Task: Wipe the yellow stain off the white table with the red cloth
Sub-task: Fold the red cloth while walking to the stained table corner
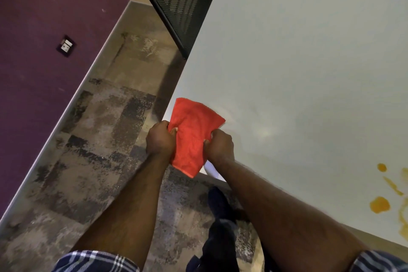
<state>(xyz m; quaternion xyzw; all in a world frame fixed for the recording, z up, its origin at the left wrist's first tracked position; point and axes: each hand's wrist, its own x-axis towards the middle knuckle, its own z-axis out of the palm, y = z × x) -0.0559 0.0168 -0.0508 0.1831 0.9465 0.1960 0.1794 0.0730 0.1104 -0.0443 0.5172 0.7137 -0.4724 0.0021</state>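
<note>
grip: left hand point(160, 139) and right hand point(219, 144) both clamp the red terry cloth point(194, 132)
stain: yellow smear point(379, 204) on white worktop point(298, 73), well right of cloth
nearer: right hand

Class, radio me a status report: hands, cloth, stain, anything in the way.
Left hand and right hand both gripping red cloth at table corner. Yellow stain untouched, off to the right. Nothing on the table between them.

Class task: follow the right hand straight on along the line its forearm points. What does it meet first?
The right hand already grips the red cloth, so the cloth comes first. Beyond it the line seems to leave the table edge toward the floor, though depth is unclear.
</note>
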